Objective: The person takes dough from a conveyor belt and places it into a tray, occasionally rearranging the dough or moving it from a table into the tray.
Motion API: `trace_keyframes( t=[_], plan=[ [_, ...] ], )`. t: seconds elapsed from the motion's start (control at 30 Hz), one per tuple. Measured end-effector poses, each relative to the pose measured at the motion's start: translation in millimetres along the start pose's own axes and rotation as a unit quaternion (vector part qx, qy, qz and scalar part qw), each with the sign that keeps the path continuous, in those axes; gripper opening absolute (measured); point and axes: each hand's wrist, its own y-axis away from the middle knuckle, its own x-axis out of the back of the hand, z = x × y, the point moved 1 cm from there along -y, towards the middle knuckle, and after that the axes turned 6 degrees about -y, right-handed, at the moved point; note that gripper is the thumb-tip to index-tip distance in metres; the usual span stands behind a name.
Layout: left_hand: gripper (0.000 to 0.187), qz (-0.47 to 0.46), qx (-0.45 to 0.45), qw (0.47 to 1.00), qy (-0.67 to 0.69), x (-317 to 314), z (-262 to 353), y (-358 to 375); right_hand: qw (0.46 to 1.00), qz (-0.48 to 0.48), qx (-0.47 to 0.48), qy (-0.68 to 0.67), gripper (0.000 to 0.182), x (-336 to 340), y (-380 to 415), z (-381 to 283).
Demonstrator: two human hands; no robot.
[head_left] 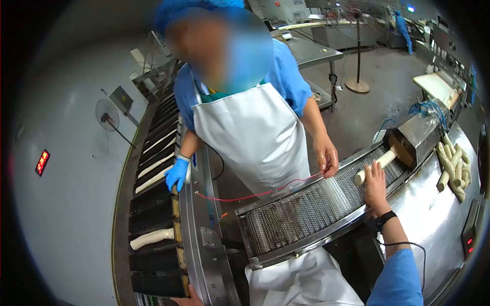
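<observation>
On the metal mesh conveyor [293,219], a thick pale dough roll [384,162] lies near the mouth of a metal housing [421,135]. My right hand [375,186] is at the roll's near side, its fingers stretched out and touching or almost touching it, not wrapped around it. At the bottom edge of the view, my left hand [190,300] is only partly visible; its thumb and a finger are apart, next to the end of a dark trough [159,283]. One trough farther up carries a single pale dough length [152,238].
A co-worker in a white apron [250,130] stands opposite, with one blue-gloved hand [177,173] by the troughs and one bare hand [325,155] near a red cord [245,199]. Several dough pieces [451,166] are piled on the steel surface [408,219] to the right.
</observation>
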Motion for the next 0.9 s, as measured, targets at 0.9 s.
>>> trace_keyframes(
  t=[0.9],
  plan=[
    [0.122,0.024,-0.029,0.998,0.052,29.1,9.3,9.3,0.736,-0.151,0.058,-0.657,0.036,182.0,-23.2,-229.1]
  ],
)
